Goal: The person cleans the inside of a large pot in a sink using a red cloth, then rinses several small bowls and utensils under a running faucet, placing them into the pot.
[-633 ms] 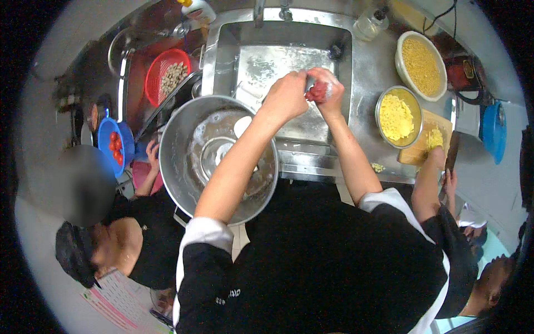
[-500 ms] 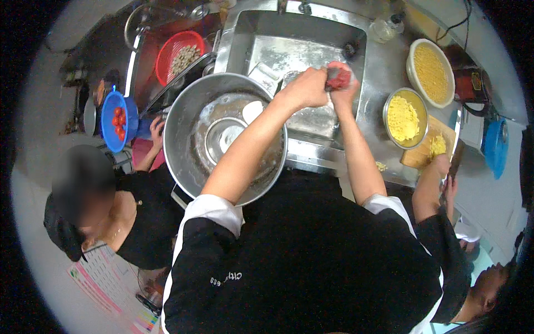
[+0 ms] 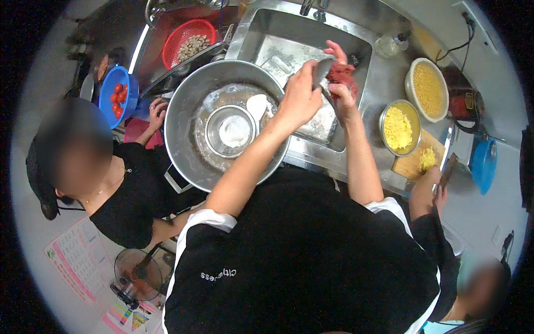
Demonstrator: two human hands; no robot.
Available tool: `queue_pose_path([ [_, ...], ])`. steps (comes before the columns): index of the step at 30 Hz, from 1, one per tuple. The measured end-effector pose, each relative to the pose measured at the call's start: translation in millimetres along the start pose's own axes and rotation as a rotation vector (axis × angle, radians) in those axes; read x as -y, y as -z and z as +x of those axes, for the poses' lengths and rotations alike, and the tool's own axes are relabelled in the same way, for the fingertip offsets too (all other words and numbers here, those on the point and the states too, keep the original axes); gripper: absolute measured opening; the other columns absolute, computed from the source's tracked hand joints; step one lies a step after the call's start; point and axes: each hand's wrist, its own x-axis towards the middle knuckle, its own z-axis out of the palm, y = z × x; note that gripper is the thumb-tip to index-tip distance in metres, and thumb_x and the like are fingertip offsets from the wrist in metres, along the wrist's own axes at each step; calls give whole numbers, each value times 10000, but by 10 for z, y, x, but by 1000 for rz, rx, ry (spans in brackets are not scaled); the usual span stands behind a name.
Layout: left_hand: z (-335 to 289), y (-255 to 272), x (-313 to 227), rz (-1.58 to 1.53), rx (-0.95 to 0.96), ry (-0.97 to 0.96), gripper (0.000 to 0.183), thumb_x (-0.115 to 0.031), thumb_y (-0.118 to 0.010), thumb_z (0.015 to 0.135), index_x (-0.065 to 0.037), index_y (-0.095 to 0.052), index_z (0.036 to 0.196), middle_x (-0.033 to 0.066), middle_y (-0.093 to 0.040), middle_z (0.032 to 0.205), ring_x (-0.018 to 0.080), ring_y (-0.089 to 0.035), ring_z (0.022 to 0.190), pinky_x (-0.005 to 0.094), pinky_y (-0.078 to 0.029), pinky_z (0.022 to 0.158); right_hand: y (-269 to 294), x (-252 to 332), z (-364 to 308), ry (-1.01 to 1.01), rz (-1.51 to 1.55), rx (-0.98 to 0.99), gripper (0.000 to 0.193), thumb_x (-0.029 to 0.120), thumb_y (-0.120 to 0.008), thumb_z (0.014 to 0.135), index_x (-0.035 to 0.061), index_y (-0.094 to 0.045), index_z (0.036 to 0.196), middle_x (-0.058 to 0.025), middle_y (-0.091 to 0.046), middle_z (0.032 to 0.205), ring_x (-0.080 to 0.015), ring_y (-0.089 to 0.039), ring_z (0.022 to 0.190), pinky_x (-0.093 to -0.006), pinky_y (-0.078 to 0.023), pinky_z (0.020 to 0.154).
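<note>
Holding red meat (image 3: pixel 344 78), bowl (image 3: pixel 213 133) inside pot (image 3: pixel 182 119)

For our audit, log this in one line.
left hand: flat grey metallic piece; right hand: ragged red meat-like lump; beneath: rectangular steel sink

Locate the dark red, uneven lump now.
In the head view, right of centre in the upper part, the dark red, uneven lump is in the person's right hand, over the rectangular steel sink, right of the left hand.

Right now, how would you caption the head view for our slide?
Over a sink, the left hand holds a flat grey tool beside red meat in the right hand.
</note>
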Motion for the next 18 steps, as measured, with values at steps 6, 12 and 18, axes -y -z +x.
queue_pose_path([
  [6,-115,291,-153,-31,-194,142,280,-33,-475,831,77,-489,1088,201,-624,698,281,-647,600,367,-502,548,-483,146,64,-323,171,77,889,399,-568,768,190,-24,1440,-65,-333,1276,-147,-508,985,-285,-443,764],
  [12,-385,710,-76,-165,-407,133,261,-104,-435,894,91,-545,1028,164,-625,754,162,-613,547,296,-497,454,-927,255,107,-476,-44,311,209,232,-598,840,30,-578,790,-19,-557,598,-72,-514,478,-210,-397,392],
  [18,-916,1482,948,-368,-826,324,236,-161,-460,914,32,-530,1032,122,-583,934,203,-596,757,330,-548,488,-1322,169,-106,-583,-243,647,161,131,-617,807,20,-544,715,-26,-520,502,-98,-505,398,-250,-394,374],
])
